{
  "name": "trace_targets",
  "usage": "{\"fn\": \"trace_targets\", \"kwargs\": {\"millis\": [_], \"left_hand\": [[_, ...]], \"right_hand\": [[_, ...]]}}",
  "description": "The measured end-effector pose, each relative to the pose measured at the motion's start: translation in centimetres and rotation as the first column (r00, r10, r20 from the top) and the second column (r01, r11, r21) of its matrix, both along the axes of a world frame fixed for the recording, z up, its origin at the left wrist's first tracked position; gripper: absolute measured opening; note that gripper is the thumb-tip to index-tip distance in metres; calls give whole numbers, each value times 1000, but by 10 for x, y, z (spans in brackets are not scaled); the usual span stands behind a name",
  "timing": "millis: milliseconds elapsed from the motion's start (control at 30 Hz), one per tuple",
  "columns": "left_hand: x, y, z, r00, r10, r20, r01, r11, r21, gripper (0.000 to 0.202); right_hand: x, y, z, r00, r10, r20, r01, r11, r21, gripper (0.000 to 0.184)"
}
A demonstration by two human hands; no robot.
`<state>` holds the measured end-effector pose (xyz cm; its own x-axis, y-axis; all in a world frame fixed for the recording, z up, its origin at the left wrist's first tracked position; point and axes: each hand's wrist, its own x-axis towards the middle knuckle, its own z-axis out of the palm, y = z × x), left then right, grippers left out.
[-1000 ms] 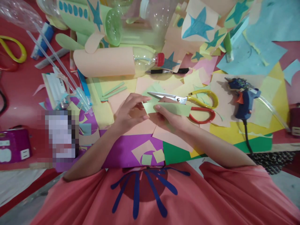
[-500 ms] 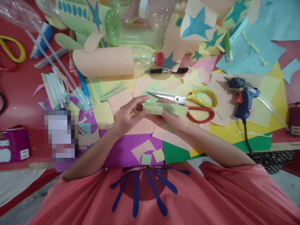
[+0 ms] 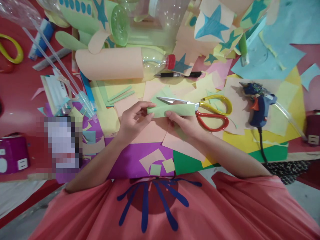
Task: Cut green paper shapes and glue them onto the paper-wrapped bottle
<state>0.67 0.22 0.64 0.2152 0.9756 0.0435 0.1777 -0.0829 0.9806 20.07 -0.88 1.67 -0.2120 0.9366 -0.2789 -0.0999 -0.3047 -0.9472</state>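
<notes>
A light green paper strip [image 3: 172, 109] is held level over the table between both hands. My left hand [image 3: 133, 119] pinches its left end with thumb and fingers closed. My right hand [image 3: 185, 124] grips it from below near the middle, thumb on top. Just behind the strip lie scissors [image 3: 200, 110] with one yellow and one red handle, blades pointing left. Peach and purple paper sheets lie under my hands.
A blue glue gun [image 3: 260, 104] with a black cord rests at the right. A plastic bottle wrapped in peach paper [image 3: 117, 63] and a black pen [image 3: 180, 74] lie behind. Blue paper stars, coloured scraps, glue sticks and a purple box [image 3: 12, 154] crowd the red table.
The green strip has been folded or turned and raised slightly toward the scissors. Both hands shifted a little away from me, keeping hold of it.
</notes>
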Motion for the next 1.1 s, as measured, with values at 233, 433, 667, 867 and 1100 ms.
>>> {"fn": "trace_targets", "kwargs": {"millis": [233,433,667,867,1100], "left_hand": [[3,1,2,997,3,80,-4,1000,8,18],[4,2,4,993,11,117,-6,999,-43,26],[4,1,7,990,21,137,-8,996,-92,28],[6,2,7,989,41,139,-30,996,-78,30],[6,2,9,992,55,116,-45,995,-85,25]], "right_hand": [[-1,-2,-1,1000,-10,-17,9,999,-53,33],[0,-2,-1,1000,-7,-6,6,999,-51,33],[1,-2,-3,1000,11,9,-10,999,-33,34],[1,-1,-2,1000,23,-1,-23,999,-25,30],[1,-1,-2,1000,30,5,-29,999,-33,32]]}}
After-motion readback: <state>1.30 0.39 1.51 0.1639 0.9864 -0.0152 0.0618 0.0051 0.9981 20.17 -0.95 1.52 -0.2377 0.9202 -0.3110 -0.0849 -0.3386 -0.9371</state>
